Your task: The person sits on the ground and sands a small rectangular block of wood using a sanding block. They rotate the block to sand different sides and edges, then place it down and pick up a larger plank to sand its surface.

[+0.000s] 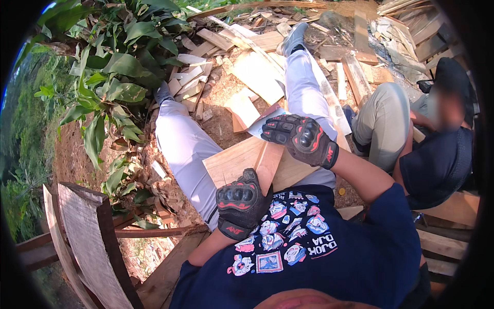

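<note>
Black padded gloves with red marks cover both hands. My left hand is closed on the lower end of a narrow wooden piece, which slants upward over my lap. At its upper end my right hand lies with fingers bent over a thin sheet, pale grey with a reddish-brown edge, which looks like sandpaper. Under the right palm, the contact between sheet and wood is hidden. A wider flat board rests across my thighs beneath the narrow piece, and another pale board shows to its right.
Wood offcuts and flat boards litter the ground between and beyond my legs. Leafy plants crowd the left. Another person sits close on my right. Curved planks stand at the lower left; timber lies at right.
</note>
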Motion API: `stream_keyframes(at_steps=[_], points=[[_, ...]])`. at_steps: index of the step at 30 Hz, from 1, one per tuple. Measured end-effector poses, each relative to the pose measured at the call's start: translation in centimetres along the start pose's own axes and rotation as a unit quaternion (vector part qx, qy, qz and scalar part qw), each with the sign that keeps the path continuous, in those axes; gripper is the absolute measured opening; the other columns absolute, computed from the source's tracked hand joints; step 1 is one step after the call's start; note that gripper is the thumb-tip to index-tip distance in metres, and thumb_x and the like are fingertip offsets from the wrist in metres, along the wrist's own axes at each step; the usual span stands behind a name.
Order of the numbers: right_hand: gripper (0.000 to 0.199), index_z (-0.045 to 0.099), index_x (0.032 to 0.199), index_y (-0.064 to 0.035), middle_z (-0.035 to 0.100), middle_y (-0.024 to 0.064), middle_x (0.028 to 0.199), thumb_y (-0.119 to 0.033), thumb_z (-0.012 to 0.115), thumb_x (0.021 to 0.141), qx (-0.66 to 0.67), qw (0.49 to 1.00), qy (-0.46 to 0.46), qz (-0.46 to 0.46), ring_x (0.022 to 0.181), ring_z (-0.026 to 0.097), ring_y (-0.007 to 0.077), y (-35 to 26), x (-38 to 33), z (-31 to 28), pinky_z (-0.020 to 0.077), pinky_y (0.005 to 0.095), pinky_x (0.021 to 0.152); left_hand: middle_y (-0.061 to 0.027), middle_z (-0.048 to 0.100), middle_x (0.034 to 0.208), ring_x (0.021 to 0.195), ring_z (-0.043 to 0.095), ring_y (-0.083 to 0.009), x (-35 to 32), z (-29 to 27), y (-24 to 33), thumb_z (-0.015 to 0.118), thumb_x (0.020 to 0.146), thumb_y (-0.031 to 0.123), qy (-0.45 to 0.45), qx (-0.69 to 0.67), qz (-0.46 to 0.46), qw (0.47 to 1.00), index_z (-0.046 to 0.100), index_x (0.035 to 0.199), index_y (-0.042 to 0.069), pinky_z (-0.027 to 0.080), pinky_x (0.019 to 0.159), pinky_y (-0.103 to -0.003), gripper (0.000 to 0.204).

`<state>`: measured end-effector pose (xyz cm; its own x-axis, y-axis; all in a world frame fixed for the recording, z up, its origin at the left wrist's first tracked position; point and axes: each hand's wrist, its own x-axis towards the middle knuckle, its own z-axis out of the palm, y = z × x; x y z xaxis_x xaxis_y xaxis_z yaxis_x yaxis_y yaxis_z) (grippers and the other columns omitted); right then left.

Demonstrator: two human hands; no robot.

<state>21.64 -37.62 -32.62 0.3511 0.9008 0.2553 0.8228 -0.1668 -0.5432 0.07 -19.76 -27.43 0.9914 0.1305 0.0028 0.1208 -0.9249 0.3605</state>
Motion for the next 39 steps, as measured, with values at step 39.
stream_keyframes(at_steps=[39], points=[[0.051,0.074,0.137,-0.0152,0.074,0.0086,0.137,-0.002,0.064,0.089,-0.027,0.999,0.011,0.020,0.129,0.069,0.0305,-1.4,0.8,-0.4,0.0545,0.0460,0.114,-0.0103,0.067,0.072,0.062,0.070,-0.0312,0.6,0.1,-0.2,0.078,0.091,0.035,0.043,0.001,0.032,0.999,0.069,0.103,0.003,0.053,0.058,-0.050,0.035]])
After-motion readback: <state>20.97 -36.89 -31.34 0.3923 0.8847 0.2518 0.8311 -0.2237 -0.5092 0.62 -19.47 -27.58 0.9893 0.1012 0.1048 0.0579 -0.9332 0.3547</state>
